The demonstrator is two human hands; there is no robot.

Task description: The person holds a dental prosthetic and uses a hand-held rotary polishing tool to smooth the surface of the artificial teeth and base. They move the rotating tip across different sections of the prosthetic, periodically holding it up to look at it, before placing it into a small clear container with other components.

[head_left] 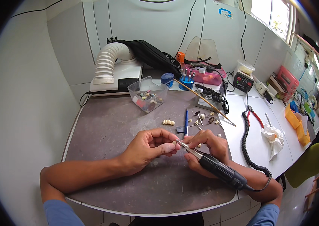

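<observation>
My left hand (144,148) pinches a small cream tooth-like piece (174,142) between thumb and fingertips, over the brown mat. In my right hand (214,145) lies a black and silver rotary handpiece (223,171), held like a pen, its tip pointing left at the piece. Whether tip and piece touch is too small to tell. Just beyond the hands a short row of joined cream teeth (168,122) rests on the mat. A blue pen-like tool (186,118) lies right of it, beside several polishing wheels and burs (211,119).
A clear plastic box (144,101) of small parts stands at the back, near a white ribbed hose (110,56). A long thin wooden stick (204,100) slants across. On the right are red-handled pliers (256,116), a black coiled cord (245,147), crumpled tissue (274,139) and a control box (242,81).
</observation>
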